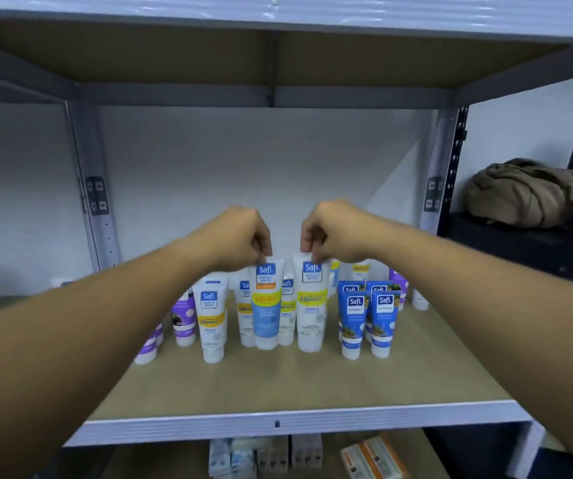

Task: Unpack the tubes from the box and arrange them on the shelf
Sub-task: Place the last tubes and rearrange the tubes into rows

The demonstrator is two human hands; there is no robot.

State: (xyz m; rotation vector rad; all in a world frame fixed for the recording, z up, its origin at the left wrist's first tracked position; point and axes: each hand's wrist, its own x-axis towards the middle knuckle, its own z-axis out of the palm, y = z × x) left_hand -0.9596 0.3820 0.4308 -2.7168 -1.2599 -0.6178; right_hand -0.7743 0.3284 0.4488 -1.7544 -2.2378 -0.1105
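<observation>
Left hand (240, 236) pinches the crimped top of a blue-and-white Safi tube (266, 305); right hand (333, 233) pinches a white Vitamin C tube (310, 305), both standing cap-down on the shelf board (295, 385) mid-row. Risk: tall, narrow-based tubes could tip and domino into close neighbours on release. Box not in view; back-row labels blurred, fingertips partly hidden.

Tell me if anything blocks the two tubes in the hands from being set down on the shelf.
Nothing visible does. The left hand pinches the blue-panel tube and the right hand the yellow-band tube by their top ends, both upright at the front of the shelf.
</observation>
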